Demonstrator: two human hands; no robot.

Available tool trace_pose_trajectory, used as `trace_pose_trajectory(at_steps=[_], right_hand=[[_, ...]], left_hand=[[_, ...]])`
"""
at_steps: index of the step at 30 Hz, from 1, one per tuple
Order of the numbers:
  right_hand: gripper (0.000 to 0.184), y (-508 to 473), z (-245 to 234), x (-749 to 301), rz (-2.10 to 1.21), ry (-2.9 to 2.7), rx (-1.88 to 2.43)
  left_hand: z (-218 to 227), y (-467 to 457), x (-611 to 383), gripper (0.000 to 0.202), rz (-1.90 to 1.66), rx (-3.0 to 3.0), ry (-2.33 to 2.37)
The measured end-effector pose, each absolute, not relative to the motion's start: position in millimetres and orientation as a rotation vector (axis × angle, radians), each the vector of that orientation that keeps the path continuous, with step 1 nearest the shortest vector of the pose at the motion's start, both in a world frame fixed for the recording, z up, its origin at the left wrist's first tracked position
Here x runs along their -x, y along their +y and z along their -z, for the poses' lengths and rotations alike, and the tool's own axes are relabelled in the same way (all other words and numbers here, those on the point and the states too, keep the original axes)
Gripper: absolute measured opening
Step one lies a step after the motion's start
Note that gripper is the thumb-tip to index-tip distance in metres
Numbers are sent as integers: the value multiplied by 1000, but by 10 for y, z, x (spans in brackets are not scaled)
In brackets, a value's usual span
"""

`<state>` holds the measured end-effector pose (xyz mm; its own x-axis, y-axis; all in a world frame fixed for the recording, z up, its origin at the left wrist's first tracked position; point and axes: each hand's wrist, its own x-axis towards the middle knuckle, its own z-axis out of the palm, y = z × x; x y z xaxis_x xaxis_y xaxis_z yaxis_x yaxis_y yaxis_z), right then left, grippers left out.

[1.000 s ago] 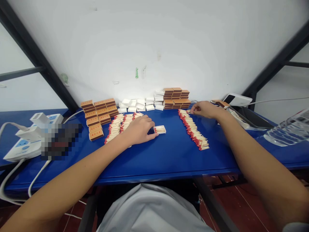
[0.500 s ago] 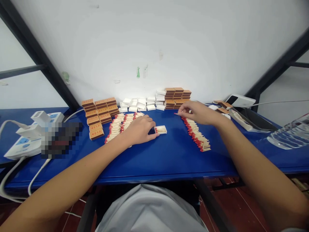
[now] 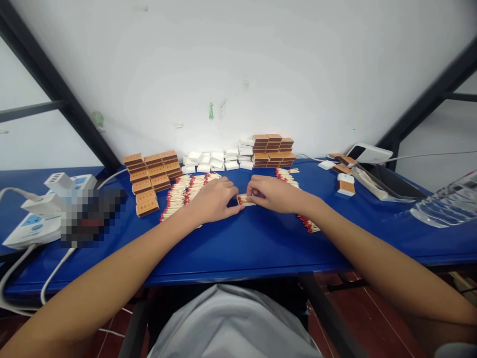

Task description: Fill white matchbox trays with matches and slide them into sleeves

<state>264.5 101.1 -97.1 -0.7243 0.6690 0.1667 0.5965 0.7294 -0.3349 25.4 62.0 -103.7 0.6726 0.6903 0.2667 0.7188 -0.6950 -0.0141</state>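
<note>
A small white matchbox tray with red-tipped matches in it lies on the blue table between my hands. My left hand grips its left end with thumb and fingers. Over the tray's right end, my right hand is closed in a pinch on a match, mostly hidden by the fingers. Beside my left hand lie rows of loose matches, partly covered by that hand. Another row of matches runs behind and under my right wrist, which hides its middle.
Filled-looking matchboxes stand stacked at the left. White trays and brown matchbox sleeves line the wall. At the left are a power strip and cables; at the right, a white device, loose box parts and a clear plastic bottle.
My right hand has moved left from the far end of the right match row to the tray, carrying a match. My left hand has stayed at the tray.
</note>
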Motion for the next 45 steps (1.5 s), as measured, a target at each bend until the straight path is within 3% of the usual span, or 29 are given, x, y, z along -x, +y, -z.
trace_pose_trajectory(at_steps=[4, 10, 38, 45], right_hand=[[29, 1281, 824, -3024, -386, -2508, 1096], [20, 1865, 890, -3968, -156, -2324, 1595], [20, 2177, 1222, -4170, -215, -2391, 1565], [11, 2228, 1263, -4189, -270, -2389, 1598]], left_hand=[[1048, 630, -247, 30, 380, 2764, -1172], [1043, 622, -253, 33, 340, 2756, -1186], [1013, 597, -264, 34, 317, 2751, -1187], [1016, 600, -264, 33, 345, 2756, -1178]])
